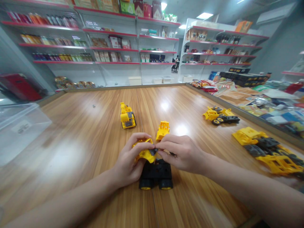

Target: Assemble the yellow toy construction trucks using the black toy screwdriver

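A toy truck lies on the wooden table [83,133] right in front of me: a black chassis with yellow-hubbed wheels [155,177] and a yellow body part [145,154] above it. My left hand [129,163] is closed around the yellow body part. My right hand [180,153] pinches the same piece from the right side, fingertips meeting the left hand's. A yellow bucket piece [162,130] sits just beyond my fingers.
A finished yellow toy truck [127,116] stands farther back. Another toy truck [220,115] and a heap of loose yellow and black parts [268,149] lie at right. A clear plastic bin [17,131] is at left. Shop shelves line the back.
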A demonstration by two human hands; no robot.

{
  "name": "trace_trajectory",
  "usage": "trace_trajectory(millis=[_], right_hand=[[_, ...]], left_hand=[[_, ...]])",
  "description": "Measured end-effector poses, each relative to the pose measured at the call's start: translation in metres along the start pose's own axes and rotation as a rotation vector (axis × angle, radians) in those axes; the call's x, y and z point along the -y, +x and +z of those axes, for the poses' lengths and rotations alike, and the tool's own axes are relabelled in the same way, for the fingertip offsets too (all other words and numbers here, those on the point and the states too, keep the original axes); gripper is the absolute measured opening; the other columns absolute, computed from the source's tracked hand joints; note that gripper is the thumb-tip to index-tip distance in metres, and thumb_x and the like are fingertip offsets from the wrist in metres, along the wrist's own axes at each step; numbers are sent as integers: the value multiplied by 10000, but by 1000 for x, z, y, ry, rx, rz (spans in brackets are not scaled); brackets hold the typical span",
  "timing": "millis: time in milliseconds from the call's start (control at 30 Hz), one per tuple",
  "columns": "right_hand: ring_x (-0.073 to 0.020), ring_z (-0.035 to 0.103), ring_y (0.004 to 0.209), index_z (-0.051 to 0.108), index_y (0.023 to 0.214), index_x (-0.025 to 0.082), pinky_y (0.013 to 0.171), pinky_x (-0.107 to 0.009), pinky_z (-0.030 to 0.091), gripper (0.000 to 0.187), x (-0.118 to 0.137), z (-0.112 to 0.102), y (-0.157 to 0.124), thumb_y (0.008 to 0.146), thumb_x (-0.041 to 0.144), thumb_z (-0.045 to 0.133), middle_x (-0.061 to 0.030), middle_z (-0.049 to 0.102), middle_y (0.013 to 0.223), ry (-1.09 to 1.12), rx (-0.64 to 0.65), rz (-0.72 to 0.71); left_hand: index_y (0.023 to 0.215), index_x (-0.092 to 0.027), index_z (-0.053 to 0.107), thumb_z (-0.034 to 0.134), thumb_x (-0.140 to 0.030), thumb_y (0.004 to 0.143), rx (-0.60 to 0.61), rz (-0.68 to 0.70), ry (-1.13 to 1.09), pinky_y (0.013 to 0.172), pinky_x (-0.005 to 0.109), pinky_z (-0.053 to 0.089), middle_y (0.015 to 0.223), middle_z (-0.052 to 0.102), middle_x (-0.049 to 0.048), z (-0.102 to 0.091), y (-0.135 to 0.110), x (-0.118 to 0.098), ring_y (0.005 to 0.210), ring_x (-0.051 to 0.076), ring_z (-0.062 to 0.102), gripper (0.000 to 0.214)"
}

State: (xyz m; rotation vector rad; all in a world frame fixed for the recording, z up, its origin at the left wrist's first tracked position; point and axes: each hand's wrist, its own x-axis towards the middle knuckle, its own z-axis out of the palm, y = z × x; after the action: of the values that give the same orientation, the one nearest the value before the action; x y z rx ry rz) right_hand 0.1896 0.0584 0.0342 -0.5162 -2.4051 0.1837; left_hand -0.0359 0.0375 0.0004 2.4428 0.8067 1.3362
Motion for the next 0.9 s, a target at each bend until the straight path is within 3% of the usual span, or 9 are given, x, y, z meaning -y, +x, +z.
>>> trace_trajectory(millis=[333,600,900], right_hand=[[-149,627,761,658,1058,157,671,-266,475,177,3,1,1,927,232,566,-52,678,857,39,-76,63],[-148,617,751,650,1022,172,672,-265,460,158,6,0,2,932,268,565,-41,672,836,82,-40,139],[-160,573,786,583,1131,159,726,-302,472,293,14,-11,3,838,157,586,-45,609,873,199,-43,172]], left_hand=[[1151,-200,545,503,42,754,3,-2,-2,961,431,470,1231,484,129,-1,0,0,1187,253,492,467],[1147,-191,553,514,40,769,5,15,2,960,417,467,1226,484,131,0,-1,1,1189,248,495,445],[1156,-202,545,517,17,774,-7,15,-7,950,441,483,1219,502,134,-2,1,0,1182,261,506,441]])
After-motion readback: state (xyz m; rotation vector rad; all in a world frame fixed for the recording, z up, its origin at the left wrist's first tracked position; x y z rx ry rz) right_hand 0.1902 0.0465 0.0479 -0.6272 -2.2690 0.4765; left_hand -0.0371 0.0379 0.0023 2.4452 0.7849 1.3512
